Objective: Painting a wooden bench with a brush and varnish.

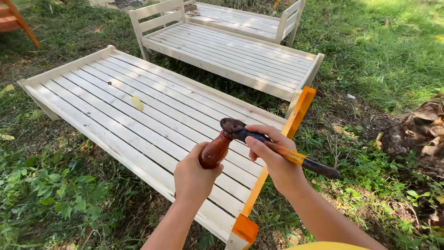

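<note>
My left hand (194, 178) grips a small reddish-brown bottle (215, 150), tilted up to the right. My right hand (273, 157) holds a paintbrush (296, 158) by its orange and dark handle. Its dark, stain-soaked bristles (232, 125) rest at the bottle's mouth. Both hands hover over the near end of a pale slatted wooden bed frame (138, 120), whose end board (298, 113) is coated orange along the right.
A second unpainted slatted frame (231, 51) stands behind, and a third (240, 18) farther back. A yellow leaf (137, 103) lies on the near frame. Grass and weeds surround everything. Dry brown leaves (423, 127) pile at the right. An orange wooden piece (16, 21) shows top left.
</note>
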